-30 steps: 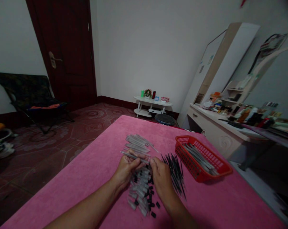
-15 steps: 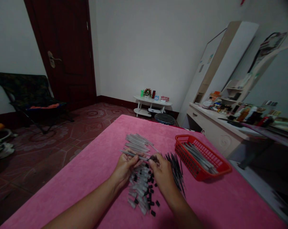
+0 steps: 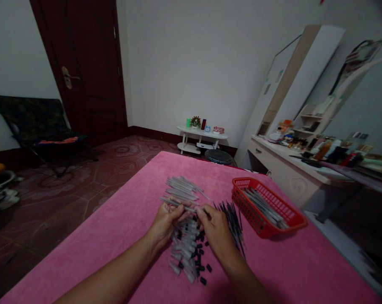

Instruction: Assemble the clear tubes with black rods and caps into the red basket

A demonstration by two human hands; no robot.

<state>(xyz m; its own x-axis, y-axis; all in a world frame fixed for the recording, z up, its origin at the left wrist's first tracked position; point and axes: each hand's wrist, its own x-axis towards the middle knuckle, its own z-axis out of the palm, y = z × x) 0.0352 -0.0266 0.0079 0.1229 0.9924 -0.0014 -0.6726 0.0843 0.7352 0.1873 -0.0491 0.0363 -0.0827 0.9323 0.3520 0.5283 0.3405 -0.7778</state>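
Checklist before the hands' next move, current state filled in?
1. Left hand holding the grey tube: ok.
2. Right hand at the tube's right end: ok.
3. Part pinched in the right fingertips: cannot tell, too small and partly hidden.
4. Black pieces sorted apart from the clear pieces: not ok, some intermixed.
5. Red basket upright: ok.
6. Thin black rods outside the basket: ok.

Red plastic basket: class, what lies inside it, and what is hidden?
The red plastic basket holds a bundle of slim gray pens; anything directly beneath them is covered.
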